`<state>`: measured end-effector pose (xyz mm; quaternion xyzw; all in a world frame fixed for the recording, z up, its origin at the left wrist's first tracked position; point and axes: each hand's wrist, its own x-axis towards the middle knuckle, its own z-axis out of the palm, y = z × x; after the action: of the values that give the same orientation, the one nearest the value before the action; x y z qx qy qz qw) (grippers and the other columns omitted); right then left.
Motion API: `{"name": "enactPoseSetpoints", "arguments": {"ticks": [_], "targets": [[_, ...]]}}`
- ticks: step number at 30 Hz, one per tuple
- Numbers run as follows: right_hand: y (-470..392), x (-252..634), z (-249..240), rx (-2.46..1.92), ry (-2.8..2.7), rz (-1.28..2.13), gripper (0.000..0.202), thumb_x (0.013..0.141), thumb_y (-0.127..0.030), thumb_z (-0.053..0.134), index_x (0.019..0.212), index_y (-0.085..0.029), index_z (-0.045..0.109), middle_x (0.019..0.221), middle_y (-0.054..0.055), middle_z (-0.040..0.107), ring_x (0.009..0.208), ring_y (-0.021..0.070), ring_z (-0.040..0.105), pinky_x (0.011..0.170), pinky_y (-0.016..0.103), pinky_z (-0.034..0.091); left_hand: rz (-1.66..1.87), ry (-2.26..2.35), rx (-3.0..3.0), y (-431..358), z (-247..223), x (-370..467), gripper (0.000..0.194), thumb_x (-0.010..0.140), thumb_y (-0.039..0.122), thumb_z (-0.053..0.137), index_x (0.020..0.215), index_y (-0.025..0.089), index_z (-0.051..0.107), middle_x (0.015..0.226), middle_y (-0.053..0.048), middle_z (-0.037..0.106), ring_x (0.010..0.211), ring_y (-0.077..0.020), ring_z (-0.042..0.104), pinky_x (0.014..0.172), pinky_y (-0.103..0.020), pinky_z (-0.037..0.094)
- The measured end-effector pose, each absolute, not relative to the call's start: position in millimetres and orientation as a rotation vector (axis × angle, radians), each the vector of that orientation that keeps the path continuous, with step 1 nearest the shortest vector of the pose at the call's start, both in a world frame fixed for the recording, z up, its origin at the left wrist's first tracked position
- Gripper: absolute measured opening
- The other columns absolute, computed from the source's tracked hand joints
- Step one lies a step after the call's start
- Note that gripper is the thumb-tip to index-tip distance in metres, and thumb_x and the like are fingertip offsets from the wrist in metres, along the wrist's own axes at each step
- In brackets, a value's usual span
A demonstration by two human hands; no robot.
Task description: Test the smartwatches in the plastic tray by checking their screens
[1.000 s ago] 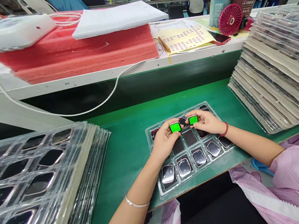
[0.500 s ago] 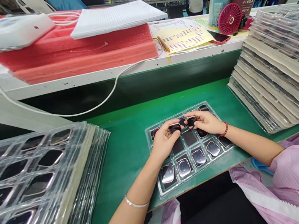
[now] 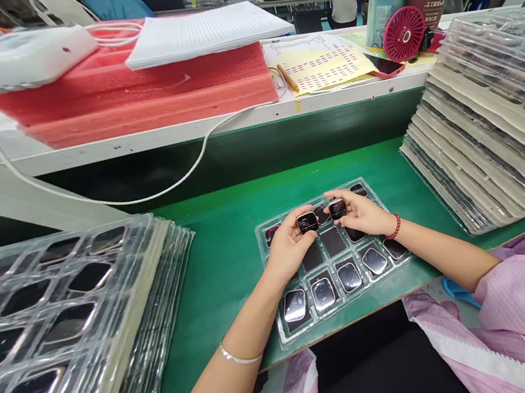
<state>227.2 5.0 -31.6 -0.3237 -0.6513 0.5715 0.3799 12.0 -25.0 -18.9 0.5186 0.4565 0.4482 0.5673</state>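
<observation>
My left hand (image 3: 287, 246) pinches a smartwatch case (image 3: 307, 222) with a dark square screen and rounded corners. Between the fingers of my right hand (image 3: 363, 212) is a second dark-screened case, held level with the first and a little apart from it. Both are above a clear plastic tray (image 3: 287, 336) lying on the green bench top. Several similar cases, such as a shiny one (image 3: 348, 275), sit in the tray's pockets. Two middle pockets show only a dark square bottom. My hands cover part of the tray's far rows.
A stack of filled clear trays (image 3: 62, 326) stands on the left, and a taller leaning stack (image 3: 490, 136) on the right. Behind, a white shelf carries red foam (image 3: 148, 98), a notebook (image 3: 207, 30), papers and a pink fan (image 3: 404, 33). A white cable (image 3: 155, 195) droops from it.
Both watch cases have tilted so their screens face me more, and the right one has risen slightly. In the background at the right, a blue-clad person has come into view.
</observation>
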Motion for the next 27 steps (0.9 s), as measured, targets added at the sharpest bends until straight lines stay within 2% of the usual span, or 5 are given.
{"name": "enactPoseSetpoints", "arguments": {"ticks": [6,9,12,17,27], "targets": [[13.0,235.0,-26.5,-0.753,-1.192,1.873,0.060,0.075,-0.016,0.076,0.129,-0.021,0.050,0.111,0.006,0.068,0.069,0.0088,0.068,0.063,0.020,0.061,1.007,0.915,0.888,-19.1,-11.6,4.3,0.064,0.064,0.017,0.082,0.123,0.015,0.057,0.097,-0.007,0.071,0.063,-0.0114,0.065,0.049,-0.018,0.045],[17.1,238.9,-21.1,-0.717,-1.007,2.108,0.037,0.096,-0.041,0.053,0.121,-0.014,0.056,0.106,0.010,0.072,0.065,0.0100,0.069,0.058,0.020,0.060,0.979,0.828,0.681,-14.9,-7.0,-1.6,0.041,0.077,0.032,0.076,0.110,0.012,0.065,0.090,-0.009,0.073,0.056,-0.0094,0.063,0.044,-0.016,0.045],[20.7,241.3,-18.0,-0.729,-0.882,2.244,0.064,0.102,-0.056,0.016,0.114,-0.010,0.060,0.096,0.014,0.075,0.060,0.0124,0.069,0.052,0.021,0.058,0.929,0.793,0.510,-10.9,-5.5,-5.8,0.049,0.091,0.053,0.054,0.104,0.009,0.069,0.083,-0.012,0.074,0.050,-0.0094,0.060,0.043,-0.018,0.048],[23.7,244.1,-20.3,-0.728,-0.836,2.245,0.068,0.099,-0.062,0.017,0.112,-0.011,0.059,0.093,0.014,0.075,0.058,0.0134,0.069,0.051,0.022,0.057,0.899,0.808,0.509,-8.2,-7.9,-8.5,0.061,0.092,0.062,0.042,0.101,0.009,0.071,0.083,-0.013,0.074,0.049,-0.0104,0.059,0.044,-0.020,0.049],[9.7,229.5,-28.6,-0.789,-1.407,1.768,0.055,0.072,-0.015,0.072,0.122,-0.020,0.049,0.104,0.005,0.069,0.074,0.0115,0.068,0.063,0.022,0.059,0.983,0.937,1.039,-22.4,-17.7,10.7,0.061,0.067,0.019,0.078,0.123,0.018,0.056,0.097,-0.006,0.070,0.080,-0.0195,0.071,0.059,-0.023,0.050]]}}
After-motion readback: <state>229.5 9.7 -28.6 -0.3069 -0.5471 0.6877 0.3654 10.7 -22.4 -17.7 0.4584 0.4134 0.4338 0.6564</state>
